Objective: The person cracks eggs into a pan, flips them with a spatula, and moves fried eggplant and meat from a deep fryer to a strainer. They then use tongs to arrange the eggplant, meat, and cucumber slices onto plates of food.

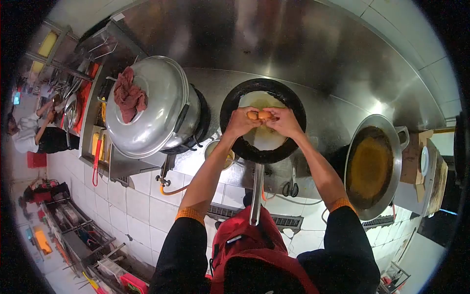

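Over the middle of a blackened pan (230,93), both hands are brought close together. My left hand (240,122) pinches one side of a brown egg (252,115), and the fingers of my right hand (286,121) are closed on the other side. Two rounded brown pieces of shell show side by side between the fingertips. Below them the pan's inside looks pale, with a yellowish patch. Its long metal handle (256,196) points towards my body, and neither hand touches it.
A large lidded pot (166,98) with a red cloth (129,95) on top stands left. A small bowl (211,148) sits by my left forearm. Black-handled scissors (291,188) lie near the counter's front edge. Right stands a wide pan (350,161) of brown liquid. Another person (29,132) is far left.
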Demonstrator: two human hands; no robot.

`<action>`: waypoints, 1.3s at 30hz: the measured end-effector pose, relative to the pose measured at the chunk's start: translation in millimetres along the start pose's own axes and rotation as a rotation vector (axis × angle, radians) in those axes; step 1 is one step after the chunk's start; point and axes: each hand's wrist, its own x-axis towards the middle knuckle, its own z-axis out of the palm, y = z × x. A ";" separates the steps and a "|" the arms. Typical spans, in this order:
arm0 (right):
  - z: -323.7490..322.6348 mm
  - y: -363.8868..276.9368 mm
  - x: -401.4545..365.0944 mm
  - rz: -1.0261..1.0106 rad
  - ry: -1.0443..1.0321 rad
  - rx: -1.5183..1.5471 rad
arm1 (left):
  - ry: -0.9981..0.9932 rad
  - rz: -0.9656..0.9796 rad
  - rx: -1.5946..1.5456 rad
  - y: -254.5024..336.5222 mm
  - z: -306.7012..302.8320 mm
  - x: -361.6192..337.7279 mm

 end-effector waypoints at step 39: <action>28.3 58.7 13.7 -0.197 0.187 -0.113 | 0.084 0.165 0.117 -22.6 17.6 12.2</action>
